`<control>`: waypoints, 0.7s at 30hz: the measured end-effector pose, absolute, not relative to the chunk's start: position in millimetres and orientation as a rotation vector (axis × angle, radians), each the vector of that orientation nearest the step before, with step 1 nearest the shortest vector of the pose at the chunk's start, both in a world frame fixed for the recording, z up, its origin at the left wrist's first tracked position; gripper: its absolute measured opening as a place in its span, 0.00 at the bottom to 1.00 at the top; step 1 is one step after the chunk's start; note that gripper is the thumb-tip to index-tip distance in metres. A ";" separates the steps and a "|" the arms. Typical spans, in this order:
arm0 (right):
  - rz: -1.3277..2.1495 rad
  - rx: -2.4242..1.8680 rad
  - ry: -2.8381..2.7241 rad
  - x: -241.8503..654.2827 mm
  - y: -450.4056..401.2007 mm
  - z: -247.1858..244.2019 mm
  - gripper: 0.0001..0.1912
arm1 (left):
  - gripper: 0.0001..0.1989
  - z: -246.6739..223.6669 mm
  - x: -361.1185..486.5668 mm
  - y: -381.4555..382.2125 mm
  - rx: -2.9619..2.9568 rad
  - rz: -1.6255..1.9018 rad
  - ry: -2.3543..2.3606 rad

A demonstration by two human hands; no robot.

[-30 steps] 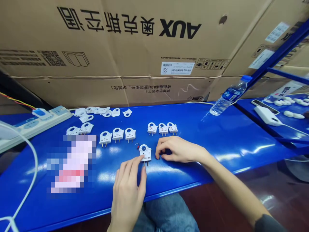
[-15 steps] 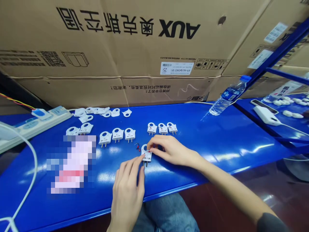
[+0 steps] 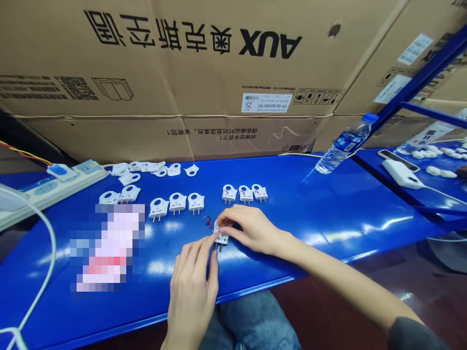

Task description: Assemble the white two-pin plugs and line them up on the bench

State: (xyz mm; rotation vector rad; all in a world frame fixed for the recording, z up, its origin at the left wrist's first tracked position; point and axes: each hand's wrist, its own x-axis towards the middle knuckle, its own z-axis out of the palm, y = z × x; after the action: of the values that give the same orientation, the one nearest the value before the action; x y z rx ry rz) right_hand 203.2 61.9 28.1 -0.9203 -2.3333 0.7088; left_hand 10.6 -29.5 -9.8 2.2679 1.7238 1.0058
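Observation:
A white two-pin plug with a ring-shaped top lies on the blue table, its pins toward me. My left hand steadies it, index fingertip on the plug body and thumb beside the pins. Over the ring end, my right hand has thumb and fingers pinched together; what they hold is hidden. Just left of the plug lie small red parts with thin wire leads. Three similar plugs stand behind my right hand, and another three plugs stand farther left.
White ring-shaped pieces lie in a loose group at the back. To the left are a power strip, a white cable and a pixelated patch. A water bottle leans at the back right, before a blue frame. Cardboard walls the back.
My right hand has shifted slightly left over the plug's ring, covering it and the small red piece that showed at its fingertips. My left hand has stayed nearly still.

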 end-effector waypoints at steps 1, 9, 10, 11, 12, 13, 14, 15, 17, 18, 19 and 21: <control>0.681 -0.908 -2.350 202.8 61.7 27.1 0.04 | 0.17 -9.0 11.0 -29.5 2.270 1.010 1.722; 0.513 -0.828 -2.442 203.2 61.2 23.6 0.08 | 0.15 -8.1 13.6 -29.7 2.264 1.020 1.731; 0.502 -0.823 -2.442 203.3 61.2 24.0 0.08 | 0.15 -8.2 13.7 -29.7 2.266 1.025 1.730; 0.490 -0.825 -2.441 203.3 61.1 24.3 0.08 | 0.15 -8.3 13.7 -29.8 2.268 1.028 1.729; 0.478 -0.830 -2.441 203.4 61.0 24.7 0.07 | 0.15 -8.3 13.7 -29.9 2.268 1.031 1.729; 0.467 -0.839 -2.439 203.5 61.0 25.1 0.07 | 0.15 -8.3 13.6 -30.0 2.267 1.031 1.731; 0.458 -0.852 -2.438 203.7 61.0 25.5 0.06 | 0.15 -8.2 13.5 -30.1 2.266 1.029 1.734; 0.448 -0.865 -2.438 204.0 61.0 25.9 0.06 | 0.15 -8.2 13.5 -30.2 2.264 1.023 1.737; 0.427 -0.874 -2.445 204.7 61.2 26.4 0.06 | 0.15 -8.3 13.7 -30.1 2.261 1.013 1.743; 0.416 -0.870 -2.450 205.0 61.3 26.5 0.07 | 0.15 -8.5 13.8 -30.0 2.260 1.011 1.744; 0.407 -0.865 -2.454 205.3 61.3 26.6 0.07 | 0.15 -8.8 14.1 -29.9 2.257 1.010 1.745; 0.397 -0.863 -2.455 205.9 61.3 26.9 0.08 | 0.16 -9.4 14.5 -29.6 2.249 1.007 1.748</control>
State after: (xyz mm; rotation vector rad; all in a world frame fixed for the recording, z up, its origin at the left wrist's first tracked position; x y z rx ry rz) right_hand 205.9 61.3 26.9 -0.8627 -2.4553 0.3966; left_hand 14.5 -29.6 -9.4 2.2486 1.7483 1.0066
